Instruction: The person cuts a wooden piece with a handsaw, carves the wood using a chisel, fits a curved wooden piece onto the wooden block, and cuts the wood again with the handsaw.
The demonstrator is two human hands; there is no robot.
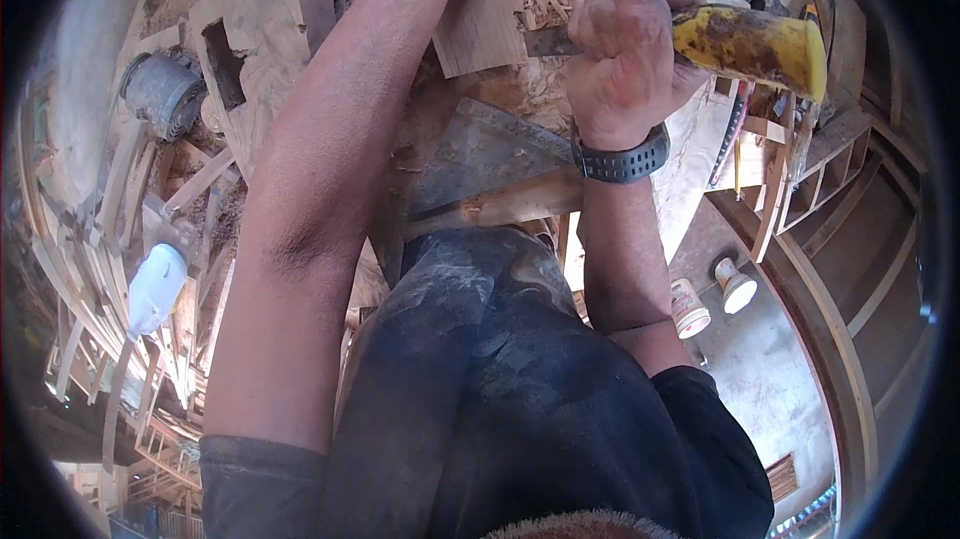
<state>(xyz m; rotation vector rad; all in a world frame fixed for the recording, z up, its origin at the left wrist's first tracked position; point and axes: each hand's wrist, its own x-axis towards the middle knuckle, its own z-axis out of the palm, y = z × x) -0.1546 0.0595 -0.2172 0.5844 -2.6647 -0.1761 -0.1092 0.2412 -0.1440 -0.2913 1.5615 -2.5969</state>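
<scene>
Holding a yellow-handled bladed tool [750,42] between one and two o'clock, my right hand [625,64] is tightly curled; my left hand's out of view, its grip I cannot tell. A wooden board [485,29] lies at twelve, a plastic jug [157,289] at nine.

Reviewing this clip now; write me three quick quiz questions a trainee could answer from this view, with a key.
1. Multiple choice: what does the right hand grip?
A) a wooden mallet
B) a yellow-handled tool
C) a paint roller
2. True or false: a dark perforated wristband is worn on that same arm.
3. Fill in: the whitish plastic container is near the ____ side of the picture.

Key: 1. B; 2. true; 3. left
</scene>
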